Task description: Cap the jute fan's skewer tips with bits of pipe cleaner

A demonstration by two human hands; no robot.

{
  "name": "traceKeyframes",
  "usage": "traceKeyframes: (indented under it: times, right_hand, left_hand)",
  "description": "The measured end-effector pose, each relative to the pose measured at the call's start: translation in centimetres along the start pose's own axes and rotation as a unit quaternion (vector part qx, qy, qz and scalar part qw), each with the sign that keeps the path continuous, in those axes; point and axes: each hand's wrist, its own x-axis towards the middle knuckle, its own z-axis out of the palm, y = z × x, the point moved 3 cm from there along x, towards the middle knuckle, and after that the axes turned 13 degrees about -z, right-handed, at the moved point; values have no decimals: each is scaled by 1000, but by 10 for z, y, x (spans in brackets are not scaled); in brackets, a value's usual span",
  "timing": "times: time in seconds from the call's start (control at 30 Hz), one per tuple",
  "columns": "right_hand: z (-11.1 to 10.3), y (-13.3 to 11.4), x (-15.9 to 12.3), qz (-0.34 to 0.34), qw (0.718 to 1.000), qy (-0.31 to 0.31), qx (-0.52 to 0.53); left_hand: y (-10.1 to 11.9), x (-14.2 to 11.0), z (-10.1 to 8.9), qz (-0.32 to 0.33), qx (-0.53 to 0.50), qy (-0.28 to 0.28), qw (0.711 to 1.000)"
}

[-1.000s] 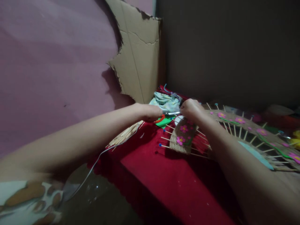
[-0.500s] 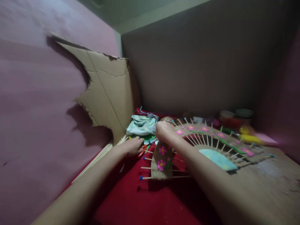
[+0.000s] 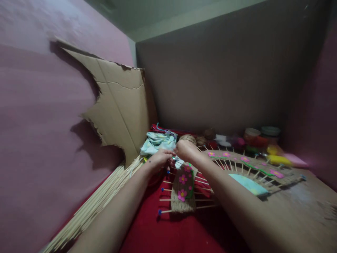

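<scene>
A fan-shaped craft (image 3: 183, 203) of twine woven over thin sticks lies on red cloth and board. Pink flowers and green vines decorate its band, and blue tips cap some sticks. My left hand (image 3: 163, 160) is at its far left side, fingers bent together; what they pinch is too small to make out. Close beside it, my right hand (image 3: 185, 150) is closed above the band, its fingertips mostly turned away from view. Between the hands and the band shows a small whitish piece (image 3: 178, 161). My right forearm covers the middle of the craft.
Crumpled light-blue cloth (image 3: 159, 142) lies behind my left hand, and a twine ball (image 3: 188, 139) behind my right. Bundled sticks (image 3: 102, 196) run along the left wall below torn cardboard (image 3: 121, 105). Tubs (image 3: 270, 131) and a yellow item (image 3: 279, 160) sit at the back right.
My left hand has moved right and up from beside the orange-handled scissors to next to my right hand. The scissors are now hidden. More of the stick bundle shows.
</scene>
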Motion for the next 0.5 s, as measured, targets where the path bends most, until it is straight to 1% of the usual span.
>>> traceKeyframes:
  times: [0.07,0.13,0.23,0.3,0.4,0.5]
  right_hand:
    - [-9,4,0,2,999,33,5]
    - [-22,10,-2,7,995,92,26]
    - [-42,21,-9,18,977,197,74]
    - [-55,25,-16,5,960,260,106]
    - [-79,18,-33,-39,924,352,145]
    - [-108,-5,-58,-70,888,418,181]
  left_hand:
    - [-6,5,3,-6,-28,-12,1000]
    - [-12,10,3,-5,-37,-9,999]
    - [-19,13,4,-2,-41,-7,999]
    - [-22,14,5,1,-21,5,1000]
    - [-26,16,6,10,32,33,999]
    - [-29,18,3,31,68,69,995]
